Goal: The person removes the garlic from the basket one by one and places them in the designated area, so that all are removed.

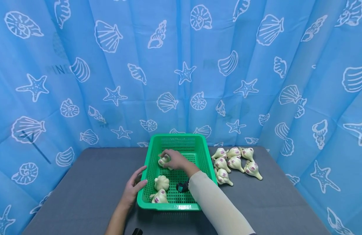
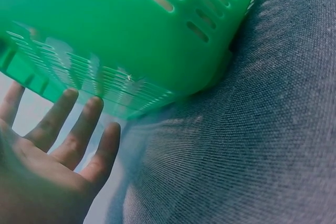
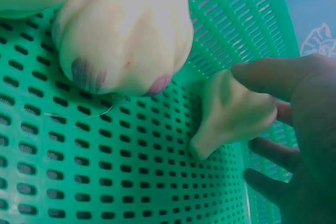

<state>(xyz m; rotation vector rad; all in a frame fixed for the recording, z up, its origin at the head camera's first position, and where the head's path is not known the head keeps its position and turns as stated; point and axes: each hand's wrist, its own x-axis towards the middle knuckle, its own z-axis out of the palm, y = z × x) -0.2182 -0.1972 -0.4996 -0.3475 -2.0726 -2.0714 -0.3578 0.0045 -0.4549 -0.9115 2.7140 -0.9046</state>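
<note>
A green slotted plastic basket stands on the table. Inside it, along the left side, my right hand pinches a garlic bulb between thumb and fingers. The bulb's stem points down toward the basket floor in the right wrist view. Two other bulbs lie nearer the basket's front left: a round pale garlic bulb and a purple-marked garlic bulb. At the basket's left wall is my left hand; its fingers stretch out, spread, along the outside in the left wrist view.
To the right of the basket, several garlic bulbs lie grouped on the grey cloth-covered table. A blue shell-patterned curtain hangs behind and on both sides. A small dark object shows at the bottom edge.
</note>
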